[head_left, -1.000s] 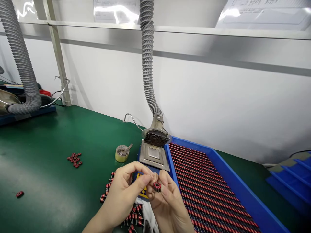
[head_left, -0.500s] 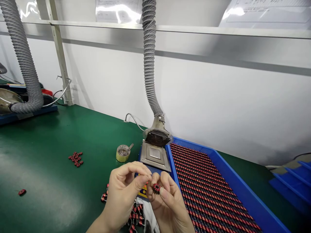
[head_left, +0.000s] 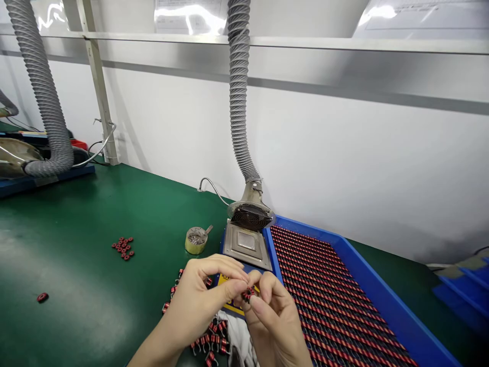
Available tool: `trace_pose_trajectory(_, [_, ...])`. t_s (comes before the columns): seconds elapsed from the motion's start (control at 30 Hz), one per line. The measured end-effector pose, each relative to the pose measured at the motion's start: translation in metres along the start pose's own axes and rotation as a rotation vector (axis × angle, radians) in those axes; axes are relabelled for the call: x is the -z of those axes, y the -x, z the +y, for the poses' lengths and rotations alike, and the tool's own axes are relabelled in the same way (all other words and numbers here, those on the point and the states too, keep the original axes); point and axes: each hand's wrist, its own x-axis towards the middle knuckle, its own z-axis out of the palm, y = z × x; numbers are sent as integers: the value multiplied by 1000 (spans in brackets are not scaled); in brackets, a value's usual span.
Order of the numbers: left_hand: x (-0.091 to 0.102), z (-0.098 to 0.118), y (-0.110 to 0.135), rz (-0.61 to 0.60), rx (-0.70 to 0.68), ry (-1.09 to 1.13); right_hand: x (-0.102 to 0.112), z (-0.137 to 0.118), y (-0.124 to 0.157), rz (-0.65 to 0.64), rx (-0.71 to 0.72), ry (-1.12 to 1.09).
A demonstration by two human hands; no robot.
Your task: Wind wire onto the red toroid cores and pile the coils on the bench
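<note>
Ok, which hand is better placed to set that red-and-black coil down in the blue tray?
Probably the right hand: it sits next to the blue tray, with its fingers at the red-and-black coil. The left hand lies farther from the tray, on the side of the loose coils.

Red-and-black striped toroid coils (head_left: 332, 295) in a blue tray (head_left: 389, 306)

Head-worn view, facing forward and down — close over a green workbench (head_left: 72, 224)
</note>
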Motion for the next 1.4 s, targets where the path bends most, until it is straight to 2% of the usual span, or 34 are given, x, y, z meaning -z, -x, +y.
trace_pose_trajectory(0.13, [9, 5, 1, -8, -153, -354, 5, -1, -1, 13, 102, 160])
trace_pose_trajectory(0.23, [13, 7, 4, -19, -204, -480, 13, 0, -3, -38, 179, 294])
trace_pose_trajectory(0.33, [18, 7, 5, 16, -250, -472, 14, 0, -4, -70, 185, 314])
trace_pose_trajectory(0.5, [29, 8, 3, 185, -326, -383, 2, -4, 0, 31, 113, 202])
trace_pose_trajectory(0.57, [30, 8, 3, 170, -321, -350, -1, -5, 1, 32, 94, 174])
trace_pose_trajectory(0.73, [17, 10, 3, -32, -190, -345, -2, -5, 1, 32, 65, 133])
trace_pose_trajectory(0.8, [12, 10, 3, -61, -182, -344, -1, -5, 0, 25, 60, 126])
trace_pose_trajectory(0.9, [10, 8, 2, -32, -242, -337, -1, -5, 0, 7, 62, 127])
trace_pose_trajectory(1.07, [25, 4, 3, 106, -342, -273, 1, -7, 0, 8, 72, 145])
trace_pose_trajectory(1.13, [28, 4, 5, 108, -350, -277, 7, -6, -1, 7, 123, 228])
trace_pose_trajectory(1.2, [27, 7, 7, 43, -331, -325, 14, -5, -2, -23, 186, 382])
trace_pose_trajectory(1.27, [22, 10, 9, -82, -253, -432, 22, -2, -2, -71, 232, 517])
trace_pose_trajectory(1.4, [12, 14, 11, -339, -58, -572, 27, 0, -1, -130, 257, 605])
